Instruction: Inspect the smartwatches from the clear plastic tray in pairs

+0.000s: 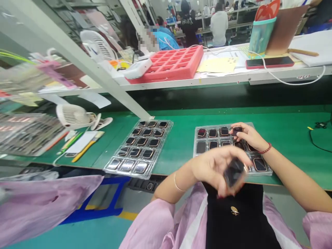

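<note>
My left hand point(215, 166) is raised in front of my chest, its fingers wrapped round the edges of a dark square watch case point(234, 172), blurred by motion. Over the right clear tray point(195, 152), my right hand point(249, 135) grips another small watch case point(237, 131) between thumb and fingers at the tray's far side. More dark, gold-rimmed cases sit in that tray, partly hidden behind my left hand. Further left on the green table lies a second clear tray point(153, 175), tilted in view, with several cases in rows.
A white fan point(74, 117), papers and pens point(84, 151) lie at the left of the green table point(178, 138). On the shelf above stand a red foam tray point(193, 65), a phone point(269, 62) and a cup point(261, 36). People are in the background.
</note>
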Demonstrator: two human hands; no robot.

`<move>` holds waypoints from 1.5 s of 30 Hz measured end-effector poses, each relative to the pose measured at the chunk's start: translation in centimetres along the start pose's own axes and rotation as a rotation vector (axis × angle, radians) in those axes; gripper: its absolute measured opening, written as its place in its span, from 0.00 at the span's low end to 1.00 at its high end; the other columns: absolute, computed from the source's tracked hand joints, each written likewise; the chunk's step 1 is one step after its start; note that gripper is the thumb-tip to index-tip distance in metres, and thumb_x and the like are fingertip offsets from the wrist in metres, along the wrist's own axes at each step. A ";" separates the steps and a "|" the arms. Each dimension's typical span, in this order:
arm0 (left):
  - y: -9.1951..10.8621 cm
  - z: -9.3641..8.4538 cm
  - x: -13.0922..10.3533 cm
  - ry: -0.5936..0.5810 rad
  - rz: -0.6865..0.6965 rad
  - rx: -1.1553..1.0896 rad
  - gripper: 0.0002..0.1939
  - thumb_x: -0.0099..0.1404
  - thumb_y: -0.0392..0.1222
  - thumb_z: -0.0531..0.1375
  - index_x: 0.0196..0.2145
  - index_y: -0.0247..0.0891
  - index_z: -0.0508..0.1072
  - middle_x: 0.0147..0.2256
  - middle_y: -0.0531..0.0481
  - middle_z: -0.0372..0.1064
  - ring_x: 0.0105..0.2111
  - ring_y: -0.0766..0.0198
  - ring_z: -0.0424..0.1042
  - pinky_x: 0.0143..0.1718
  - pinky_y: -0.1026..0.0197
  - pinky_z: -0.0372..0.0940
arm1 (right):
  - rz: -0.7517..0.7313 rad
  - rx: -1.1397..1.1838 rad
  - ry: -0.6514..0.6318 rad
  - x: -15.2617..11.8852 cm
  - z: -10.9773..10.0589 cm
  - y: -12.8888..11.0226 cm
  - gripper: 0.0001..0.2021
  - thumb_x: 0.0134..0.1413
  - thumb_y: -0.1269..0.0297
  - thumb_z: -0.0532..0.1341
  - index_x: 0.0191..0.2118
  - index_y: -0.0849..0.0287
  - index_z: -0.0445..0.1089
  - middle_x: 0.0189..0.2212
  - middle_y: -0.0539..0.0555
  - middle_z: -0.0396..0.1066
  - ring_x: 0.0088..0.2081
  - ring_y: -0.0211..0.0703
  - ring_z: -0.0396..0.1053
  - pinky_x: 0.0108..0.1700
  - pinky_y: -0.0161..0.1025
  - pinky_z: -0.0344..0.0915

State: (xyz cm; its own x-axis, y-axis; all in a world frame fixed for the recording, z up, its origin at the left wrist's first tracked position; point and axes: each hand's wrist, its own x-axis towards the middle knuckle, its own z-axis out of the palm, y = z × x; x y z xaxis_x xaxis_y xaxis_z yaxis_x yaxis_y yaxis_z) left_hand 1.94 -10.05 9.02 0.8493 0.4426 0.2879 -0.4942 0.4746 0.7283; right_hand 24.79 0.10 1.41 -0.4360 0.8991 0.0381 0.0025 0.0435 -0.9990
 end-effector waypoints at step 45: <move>-0.3 -12.7 1.4 0.807 0.060 0.761 0.26 0.56 0.37 0.64 0.53 0.34 0.70 0.44 0.46 0.74 0.32 0.66 0.77 0.29 0.66 0.64 | 0.153 0.106 0.005 0.9 0.8 -0.7 0.24 0.51 0.74 0.68 0.55 0.59 0.71 0.50 0.60 0.80 0.40 0.42 0.82 0.37 0.33 0.80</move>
State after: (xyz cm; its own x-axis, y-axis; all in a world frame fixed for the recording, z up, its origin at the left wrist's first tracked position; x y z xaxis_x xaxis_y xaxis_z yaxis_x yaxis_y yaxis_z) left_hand 0.89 0.04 1.32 0.3209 0.9459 0.0478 -0.0522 -0.0327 0.9981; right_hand 23.71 0.51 2.17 -0.4336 0.8938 -0.1143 -0.0263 -0.1393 -0.9899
